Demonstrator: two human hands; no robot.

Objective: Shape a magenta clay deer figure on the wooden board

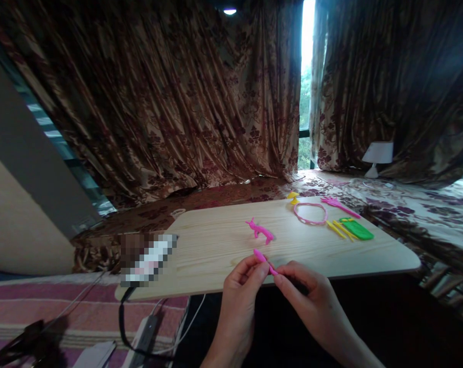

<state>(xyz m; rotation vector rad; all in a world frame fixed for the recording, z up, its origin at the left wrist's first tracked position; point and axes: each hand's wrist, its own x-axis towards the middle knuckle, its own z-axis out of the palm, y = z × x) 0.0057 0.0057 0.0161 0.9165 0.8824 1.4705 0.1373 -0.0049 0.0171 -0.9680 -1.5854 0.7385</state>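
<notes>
Between my two hands is a small piece of pink modelling clay (259,255), thick at its upper left end and drawn into a thin tail toward the lower right. My left hand (242,291) pinches it near the thick end. The thin end is pinched by the fingertips of my right hand (310,291). Just beyond, a pink clay animal figure (261,232) with pointed ears and legs lies on the wooden table (216,230).
At the table's right are a pink braided ring (310,222), a pink hand-shaped piece (341,206), yellow strips (339,230), a green flat piece (357,229) and a yellow piece (293,197). A blurred-out object (149,260) lies left. A power strip (144,337) sits below.
</notes>
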